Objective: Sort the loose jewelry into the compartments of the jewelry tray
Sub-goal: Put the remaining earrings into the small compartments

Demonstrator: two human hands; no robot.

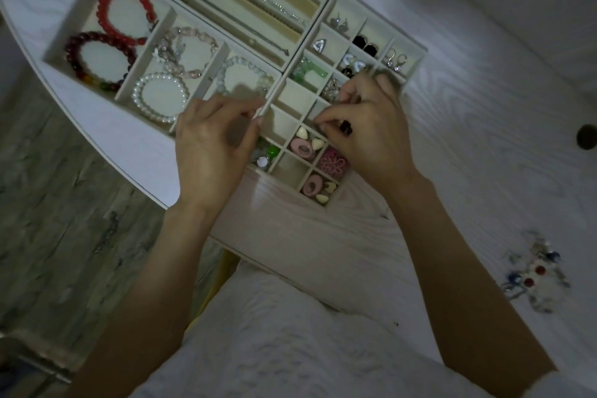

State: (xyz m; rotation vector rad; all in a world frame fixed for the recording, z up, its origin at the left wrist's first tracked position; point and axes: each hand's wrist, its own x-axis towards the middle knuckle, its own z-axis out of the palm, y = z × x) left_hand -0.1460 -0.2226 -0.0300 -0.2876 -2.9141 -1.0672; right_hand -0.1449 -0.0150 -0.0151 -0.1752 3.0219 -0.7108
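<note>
Tray (326, 207) angled up-right on table (484, 107); left hand (216, 142) pinching its wall, right hand (365, 129) curled, pinching a dark piece (347, 128).

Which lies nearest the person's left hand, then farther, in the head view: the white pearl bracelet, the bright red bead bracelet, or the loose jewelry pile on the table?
1. White pearl bracelet, just beyond the left hand.
2. Bright red bead bracelet, far-left compartment.
3. Loose jewelry pile, far right on the table.
</note>
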